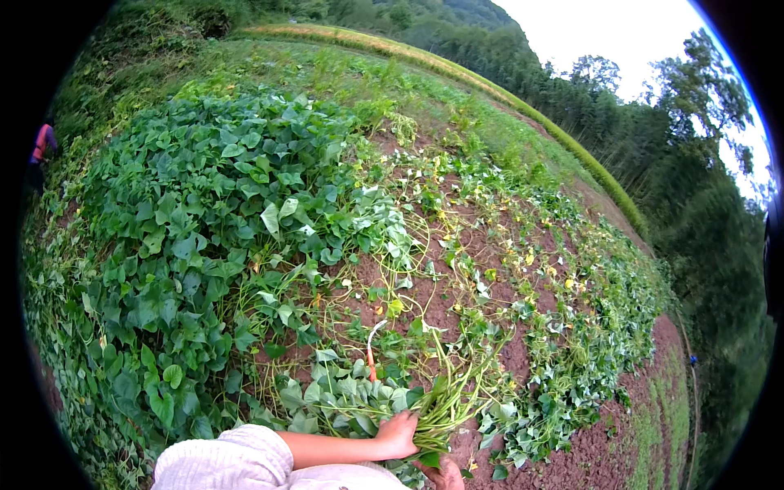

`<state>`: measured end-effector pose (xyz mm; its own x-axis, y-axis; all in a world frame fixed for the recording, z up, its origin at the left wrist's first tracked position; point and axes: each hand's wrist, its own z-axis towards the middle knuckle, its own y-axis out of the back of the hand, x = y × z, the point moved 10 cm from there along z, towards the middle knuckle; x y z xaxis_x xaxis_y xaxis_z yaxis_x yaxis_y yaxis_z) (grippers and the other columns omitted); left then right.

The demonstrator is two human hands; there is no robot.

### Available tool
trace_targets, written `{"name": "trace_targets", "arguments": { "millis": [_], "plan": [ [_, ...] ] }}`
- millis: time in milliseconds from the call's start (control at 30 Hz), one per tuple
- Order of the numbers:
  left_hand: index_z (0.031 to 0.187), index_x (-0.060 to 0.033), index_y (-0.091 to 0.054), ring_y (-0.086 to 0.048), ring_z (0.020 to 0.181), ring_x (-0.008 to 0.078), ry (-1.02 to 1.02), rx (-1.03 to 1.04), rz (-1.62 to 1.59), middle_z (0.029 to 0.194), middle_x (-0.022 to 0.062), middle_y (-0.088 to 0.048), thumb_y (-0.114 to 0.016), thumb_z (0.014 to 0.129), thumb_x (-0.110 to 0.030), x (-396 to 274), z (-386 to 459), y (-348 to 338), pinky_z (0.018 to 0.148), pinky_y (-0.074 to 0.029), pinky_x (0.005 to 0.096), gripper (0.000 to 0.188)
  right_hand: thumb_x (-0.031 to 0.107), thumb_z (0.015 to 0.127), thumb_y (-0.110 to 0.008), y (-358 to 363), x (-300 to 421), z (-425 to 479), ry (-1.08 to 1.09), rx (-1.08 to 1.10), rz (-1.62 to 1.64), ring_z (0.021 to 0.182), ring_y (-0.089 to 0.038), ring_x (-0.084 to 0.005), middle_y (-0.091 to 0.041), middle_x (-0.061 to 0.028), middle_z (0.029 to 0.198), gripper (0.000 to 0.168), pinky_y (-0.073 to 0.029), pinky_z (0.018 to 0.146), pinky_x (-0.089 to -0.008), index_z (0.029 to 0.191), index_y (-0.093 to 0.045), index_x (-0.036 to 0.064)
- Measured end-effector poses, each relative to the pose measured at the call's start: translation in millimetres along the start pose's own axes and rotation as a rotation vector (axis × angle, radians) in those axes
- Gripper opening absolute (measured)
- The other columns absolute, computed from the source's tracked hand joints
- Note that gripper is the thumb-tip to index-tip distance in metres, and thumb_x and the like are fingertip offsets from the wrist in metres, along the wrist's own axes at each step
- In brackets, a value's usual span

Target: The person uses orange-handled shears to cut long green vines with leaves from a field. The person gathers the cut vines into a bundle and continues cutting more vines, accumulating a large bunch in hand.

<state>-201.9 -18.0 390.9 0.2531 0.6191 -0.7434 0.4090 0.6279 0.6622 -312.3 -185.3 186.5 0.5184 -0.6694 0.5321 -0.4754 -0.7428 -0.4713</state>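
My left hand [398, 435] closes around a thick bundle of cut green leafy vines [450, 407], which look like sweet potato vines. The bundle's bare stems fan out to the upper right, while its leaves [343, 398] spread to the left above my forearm. At the bottom edge, my right hand [443, 474] grips the near side of the same bundle, its fingers partly hidden by stems and a leaf. Just beyond the leaves lies a sickle [371, 352] with a curved pale blade and an orange handle, whose lower end is covered by foliage.
Dense standing vines [202, 208] fill the left side. Cut vines and yellowed leaves [527, 260] litter the reddish-brown soil [441, 306] ahead and right. A person in an orange vest [41, 147] is at the far left. Trees [686, 165] border the field.
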Motion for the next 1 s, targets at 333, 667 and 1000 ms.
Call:
{"name": "trace_targets", "arguments": {
  "millis": [333, 667, 1000],
  "plan": [
    [0.110, 0.0002, -0.045, -0.050, 0.098, 0.0328, 0.048, -0.018, -0.114, 0.106, 0.0175, -0.049, -0.070, 0.057, -0.029, 23.6, -1.0, 13.9, 0.080, -0.043, 0.0440, 0.066, 0.019, 0.084, -0.048, -104.1, 6.3, -40.5, -0.012, 0.086, 0.309, 0.092, -0.055, -0.0293, -0.058, -0.0125, 0.101, 0.024, -0.043, 0.078, -0.0493, 0.102, -0.054, 0.005],
    [0.098, 0.0000, -0.053, -0.050, 0.092, 0.0363, -0.156, -0.154, -0.229, 0.094, 0.0203, -0.053, -0.073, 0.054, -0.021, 14.2, 0.0, 21.1, 0.082, -0.041, 0.0398, 0.052, 0.014, 0.085, -0.048, -94.1, -1.4, -32.8, -0.076, 0.023, 0.063, 0.096, -0.053, -0.0345, -0.053, -0.0131, 0.110, 0.026, -0.042, 0.086, -0.0502, 0.108, -0.049, 0.001],
    [0.089, 0.0014, -0.053, -0.056, 0.078, 0.0322, -0.211, -0.132, -0.431, 0.083, 0.0175, -0.058, -0.079, 0.048, -0.023, 11.9, -2.5, 8.0, 0.070, -0.044, 0.0384, 0.054, 0.027, 0.078, -0.058, -71.0, -14.2, -20.6, -0.049, -0.186, -0.088, 0.067, -0.050, -0.0188, -0.053, -0.0035, 0.078, 0.019, -0.044, 0.065, -0.0360, 0.088, -0.054, 0.011]
  ]
}}
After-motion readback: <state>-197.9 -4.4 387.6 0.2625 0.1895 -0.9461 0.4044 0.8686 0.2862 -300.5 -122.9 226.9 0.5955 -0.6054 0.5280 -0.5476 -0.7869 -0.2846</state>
